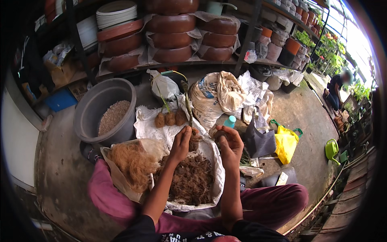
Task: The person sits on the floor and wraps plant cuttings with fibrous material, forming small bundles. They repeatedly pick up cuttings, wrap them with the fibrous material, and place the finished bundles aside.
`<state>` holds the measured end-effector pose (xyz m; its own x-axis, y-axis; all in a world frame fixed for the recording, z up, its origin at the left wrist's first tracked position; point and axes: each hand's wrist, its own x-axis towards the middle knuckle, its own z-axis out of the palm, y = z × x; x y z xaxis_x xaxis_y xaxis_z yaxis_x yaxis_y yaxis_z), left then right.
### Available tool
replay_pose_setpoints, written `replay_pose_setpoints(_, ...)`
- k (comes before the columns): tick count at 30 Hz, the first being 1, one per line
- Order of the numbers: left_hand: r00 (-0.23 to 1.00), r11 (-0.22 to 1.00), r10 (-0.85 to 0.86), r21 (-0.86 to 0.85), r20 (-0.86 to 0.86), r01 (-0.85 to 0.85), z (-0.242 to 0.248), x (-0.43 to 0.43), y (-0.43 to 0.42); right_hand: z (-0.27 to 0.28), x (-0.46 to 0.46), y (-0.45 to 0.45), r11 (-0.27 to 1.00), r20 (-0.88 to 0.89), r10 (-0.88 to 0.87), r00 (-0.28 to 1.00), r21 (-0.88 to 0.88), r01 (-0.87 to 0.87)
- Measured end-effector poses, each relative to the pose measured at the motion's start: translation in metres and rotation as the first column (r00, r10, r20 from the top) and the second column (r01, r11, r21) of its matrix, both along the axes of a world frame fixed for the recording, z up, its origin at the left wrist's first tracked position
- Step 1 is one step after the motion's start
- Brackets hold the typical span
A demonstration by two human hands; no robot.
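Note:
My left hand (182, 142) grips a plant by its long green stem (188, 104), just above a brown root clump (195, 140). Beside it on the right, my right hand (230, 143) pinches a small dark clump (218, 133) between thumb and fingers. Below both hands, dark fibrous material (192, 178) lies on a white woven sack (218, 187). To the left, tan coconut-like fibre (133, 163) spills from an opened bag (116, 187). Several root balls wrapped in brown fibre (170, 119) with green shoots stand on the sack farther forward.
A large grey tub (81, 121) with pale granules stands at left. Ahead are a full woven sack (205, 99) and a turquoise-capped bottle (230, 121). Grey (260, 137) and yellow bags (284, 145) and a green watering can (331, 149) stand at right. A person (335, 90) crouches far right.

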<state>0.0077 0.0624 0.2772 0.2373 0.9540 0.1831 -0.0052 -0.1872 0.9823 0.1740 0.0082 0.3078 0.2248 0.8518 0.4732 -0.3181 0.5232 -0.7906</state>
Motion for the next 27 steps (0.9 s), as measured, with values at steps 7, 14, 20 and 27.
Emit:
replay_pose_setpoints(7,0.984,0.985,-0.009,0.17,0.178,-0.022,0.016,0.027,-0.017,-0.02,-0.044,0.006,0.961,0.452,-0.276,0.849,0.103,0.257)
replay_pose_setpoints(14,0.987,0.985,-0.096,0.152,0.125,0.076,0.012,0.024,-0.013,-0.017,-0.053,0.0,0.923,0.454,-0.378,0.806,0.121,0.365)
replay_pose_setpoints(20,0.978,0.983,-0.146,0.132,0.15,0.126,0.019,0.047,-0.02,-0.027,-0.031,0.005,0.937,0.408,-0.345,0.845,0.105,0.332)
replay_pose_setpoints(27,0.934,0.972,-0.233,0.052,0.271,0.227,0.014,0.06,-0.015,-0.02,-0.016,0.004,0.906,0.478,-0.412,0.775,0.124,0.405)
